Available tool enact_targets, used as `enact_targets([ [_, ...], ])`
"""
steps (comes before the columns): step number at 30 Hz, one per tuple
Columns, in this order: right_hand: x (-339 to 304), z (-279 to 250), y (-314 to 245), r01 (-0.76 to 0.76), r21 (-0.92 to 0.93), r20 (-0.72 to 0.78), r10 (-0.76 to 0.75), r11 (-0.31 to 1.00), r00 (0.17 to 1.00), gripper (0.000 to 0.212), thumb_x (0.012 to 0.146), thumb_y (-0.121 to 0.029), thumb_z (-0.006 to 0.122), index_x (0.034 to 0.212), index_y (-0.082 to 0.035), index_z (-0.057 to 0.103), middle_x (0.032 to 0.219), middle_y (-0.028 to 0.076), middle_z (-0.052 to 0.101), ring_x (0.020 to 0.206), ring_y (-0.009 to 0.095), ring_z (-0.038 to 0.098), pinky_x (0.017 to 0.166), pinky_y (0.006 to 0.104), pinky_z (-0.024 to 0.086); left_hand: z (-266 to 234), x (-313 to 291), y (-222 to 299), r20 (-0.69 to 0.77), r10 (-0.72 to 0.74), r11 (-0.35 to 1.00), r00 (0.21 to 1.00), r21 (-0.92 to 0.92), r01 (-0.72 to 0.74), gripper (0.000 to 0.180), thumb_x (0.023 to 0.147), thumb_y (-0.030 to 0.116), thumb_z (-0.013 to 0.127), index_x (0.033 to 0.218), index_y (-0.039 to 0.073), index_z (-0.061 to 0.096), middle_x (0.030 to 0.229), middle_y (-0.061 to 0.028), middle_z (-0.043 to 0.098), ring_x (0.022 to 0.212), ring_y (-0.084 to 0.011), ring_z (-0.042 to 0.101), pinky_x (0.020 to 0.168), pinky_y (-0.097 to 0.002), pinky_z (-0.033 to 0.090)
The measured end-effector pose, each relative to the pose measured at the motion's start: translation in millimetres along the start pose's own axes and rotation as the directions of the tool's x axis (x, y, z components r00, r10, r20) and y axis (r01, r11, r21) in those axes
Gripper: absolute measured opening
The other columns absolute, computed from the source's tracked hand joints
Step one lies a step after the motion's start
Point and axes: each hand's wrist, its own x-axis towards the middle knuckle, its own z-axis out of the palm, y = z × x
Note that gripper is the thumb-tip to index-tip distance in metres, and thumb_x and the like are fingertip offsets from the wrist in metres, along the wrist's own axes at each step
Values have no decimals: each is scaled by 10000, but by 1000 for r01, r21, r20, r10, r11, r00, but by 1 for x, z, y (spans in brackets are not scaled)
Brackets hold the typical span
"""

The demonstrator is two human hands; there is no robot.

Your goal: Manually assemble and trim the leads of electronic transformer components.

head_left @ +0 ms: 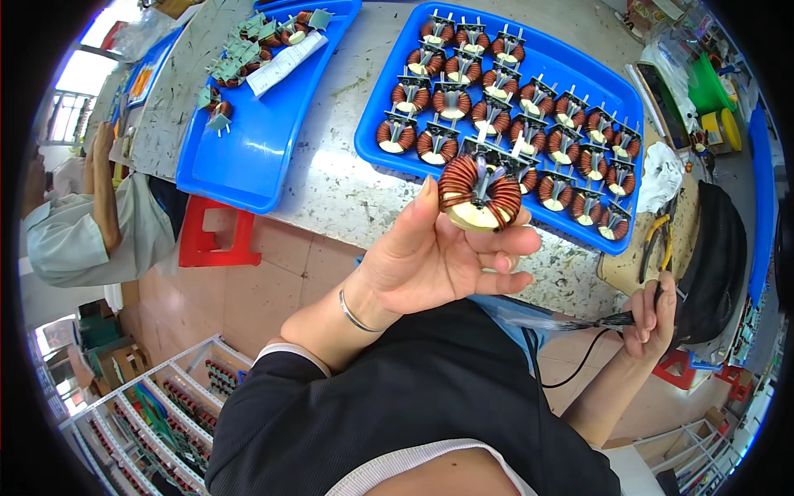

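Observation:
My left hand (438,256) grips a copper-wound toroidal coil (480,195) between thumb and fingers, raised in front of the larger blue tray. The coil has a pale yellow lower part and a dark, clear-edged piece across its middle. At the right, my right hand (650,318) is closed on a slim bundle of dark and clear strands (600,323), whose kind I cannot make out. A black cord runs near it. Several similar coils (447,102) with black bases and upright pins stand in rows in the blue tray (571,58).
Left of that tray is another blue tray (236,161) with green-based coils (240,58) and a paper slip (286,64). Yellow-handled pliers (656,240) lie near my right hand. A red stool (217,236) and another person (99,215) are at the left, coil racks (157,405) lower left.

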Motion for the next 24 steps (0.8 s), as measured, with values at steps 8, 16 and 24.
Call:
enact_targets([
  [8, -3, -29, 2, 4, 257, 89, -28, 966, 996, 91, 904, -93, 430, 935, -11, 403, 578, 33, 410, 405, 67, 405, 301, 156, 364, 2, 3, -2, -29, 73, 991, 997, 115, -69, 699, 736, 571, 574, 1170, 34, 463, 1085, -96, 549, 990, -204, 490, 955, -467, 318],
  [16, -1, -36, 5, 27, 340, 153, -83, 940, 985, 103, 873, -64, 485, 867, -25, 390, 551, 45, 453, 371, 68, 438, 283, 155, 352, 30, 15, 2, -271, 177, 798, 946, 603, 23, 696, 742, 446, 634, 1209, -23, 417, 1123, -179, 525, 977, -247, 553, 950, -462, 334],
  [24, 1, -43, 3, -9, 372, 179, -62, 928, 982, 109, 835, -68, 550, 889, -24, 466, 494, 44, 500, 325, 70, 430, 264, 171, 266, 43, 42, 16, 28, 674, -118, 739, 991, 69, 435, 641, 104, 748, 1008, -7, 542, 960, -108, 610, 873, -161, 574, 758, -281, 452],
])
